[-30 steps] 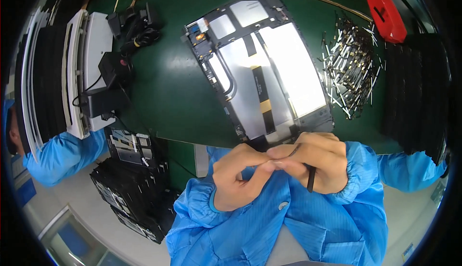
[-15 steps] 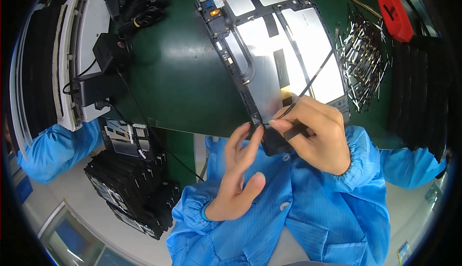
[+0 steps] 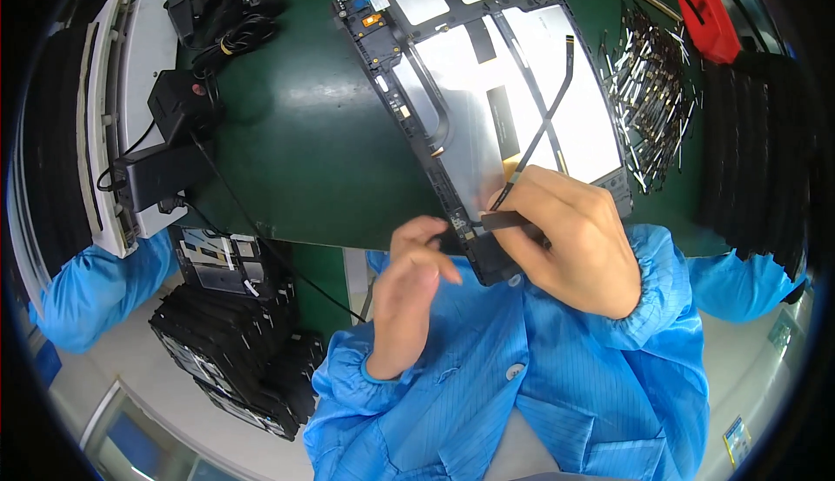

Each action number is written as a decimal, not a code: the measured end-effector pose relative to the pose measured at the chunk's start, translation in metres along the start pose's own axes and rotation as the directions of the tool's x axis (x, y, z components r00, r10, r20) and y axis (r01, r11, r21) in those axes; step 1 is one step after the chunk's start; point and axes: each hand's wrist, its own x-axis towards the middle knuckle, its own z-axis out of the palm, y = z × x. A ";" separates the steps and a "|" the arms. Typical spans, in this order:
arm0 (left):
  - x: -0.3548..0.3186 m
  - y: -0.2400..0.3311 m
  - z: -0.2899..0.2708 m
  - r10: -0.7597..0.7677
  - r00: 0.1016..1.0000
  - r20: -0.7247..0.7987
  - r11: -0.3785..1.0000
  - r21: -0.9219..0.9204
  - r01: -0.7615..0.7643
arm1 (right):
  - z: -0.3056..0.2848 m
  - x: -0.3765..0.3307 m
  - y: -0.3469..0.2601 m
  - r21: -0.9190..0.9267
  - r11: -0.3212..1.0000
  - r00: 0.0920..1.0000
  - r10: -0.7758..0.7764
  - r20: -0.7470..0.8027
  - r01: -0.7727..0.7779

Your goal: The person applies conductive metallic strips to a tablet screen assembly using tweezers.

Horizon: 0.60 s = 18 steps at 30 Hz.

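An opened tablet frame point(image 3: 487, 107) with silvery plates lies tilted on the green mat point(image 3: 304, 142). My right hand point(image 3: 570, 242) pinches a thin black flat cable point(image 3: 544, 124) near its lower end, at the frame's near corner; the cable runs up across the frame. My left hand point(image 3: 409, 294) hovers just left of that corner with its fingers loosely curled and holds nothing that I can see. Both arms wear blue sleeves.
Several thin black cable strips point(image 3: 648, 90) lie in a pile at the right, with a red part point(image 3: 704, 11) beyond. A black scanner and cables point(image 3: 187, 107) sit at the left beside white trays point(image 3: 109, 124). Stacked black frames point(image 3: 235, 342) stand below the table edge. Another person's blue sleeve point(image 3: 96, 285) is at the left.
My hands have parted: the left let go and drew back toward me. The right carried the black cable onto the frame's near corner. The view shifted, so the frame sits lower and closer.
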 end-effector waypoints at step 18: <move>0.020 -0.009 -0.001 0.260 0.962 -0.084 0.881 0.429 -0.201 | -0.003 0.009 -0.005 -0.018 0.999 0.994 -0.032 0.106 0.034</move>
